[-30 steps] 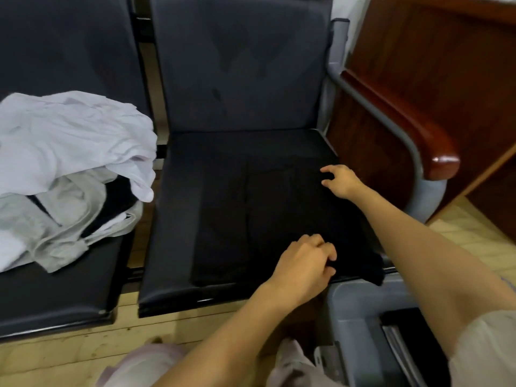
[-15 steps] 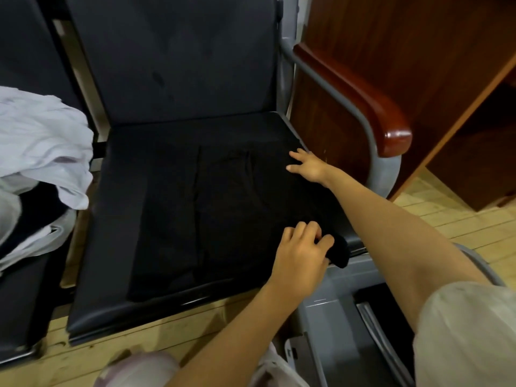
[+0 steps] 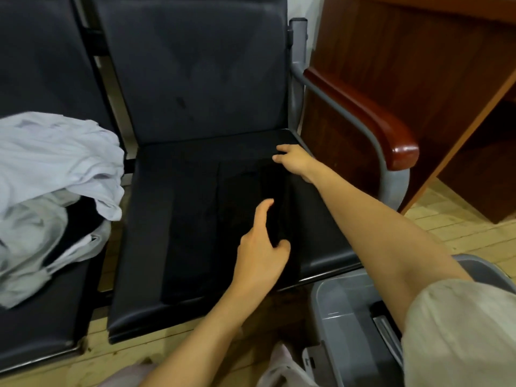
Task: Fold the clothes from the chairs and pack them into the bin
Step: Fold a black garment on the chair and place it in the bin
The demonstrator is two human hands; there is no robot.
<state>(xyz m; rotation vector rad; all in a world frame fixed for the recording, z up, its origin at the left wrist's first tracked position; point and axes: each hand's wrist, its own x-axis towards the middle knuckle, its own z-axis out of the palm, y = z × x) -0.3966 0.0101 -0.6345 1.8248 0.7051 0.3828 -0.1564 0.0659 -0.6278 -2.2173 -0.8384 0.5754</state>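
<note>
The black garment (image 3: 223, 219) hardly stands out from the black chair seat (image 3: 145, 247) on which it lies. The left hand (image 3: 259, 255) holds its right flap, index finger straight and some fingers hidden. The right hand (image 3: 293, 162) curls at the far corner; whether it pinches, I cannot tell.

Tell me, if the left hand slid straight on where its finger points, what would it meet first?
Probably the right hand, at the far edge of the black cloth that the left hand rests on; depth is hard to judge.
</note>
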